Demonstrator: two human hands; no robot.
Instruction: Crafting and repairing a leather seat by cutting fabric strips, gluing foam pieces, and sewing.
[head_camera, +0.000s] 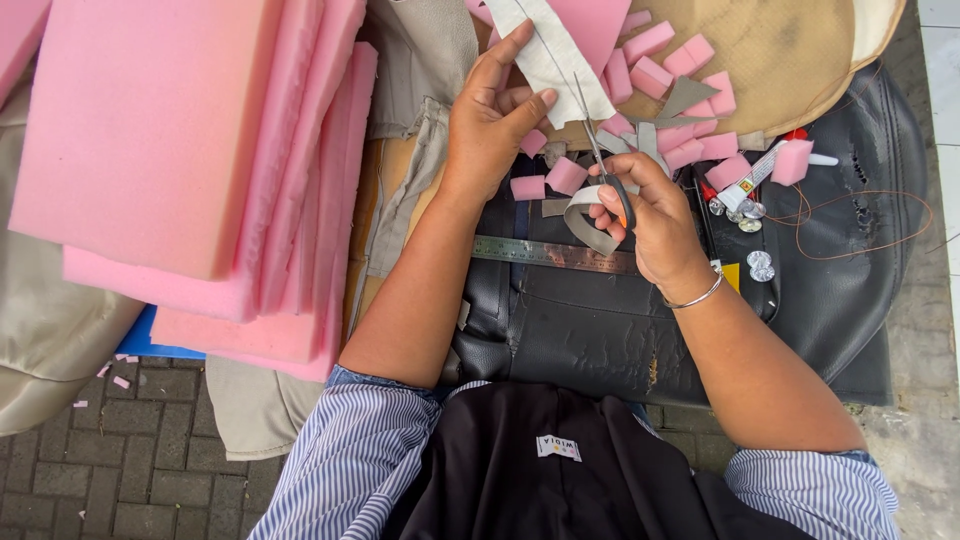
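My left hand (492, 120) pinches a pale grey strip of material (550, 55) between thumb and fingers, holding it up over the work area. My right hand (650, 215) grips a pair of scissors (598, 150) with dark and orange handles, blades pointing up into the strip's edge. A cut curl of the grey material (585, 222) hangs below my right fingers. A thin metal bangle (697, 297) sits on my right wrist.
A stack of pink foam sheets (190, 150) lies at left. Several small pink foam blocks (680, 60) and grey offcuts are scattered on a tan board (790, 70). A metal ruler (550, 254) lies across black leather (600, 330). A glue tube (755, 178) and thin wire (860, 230) are at right.
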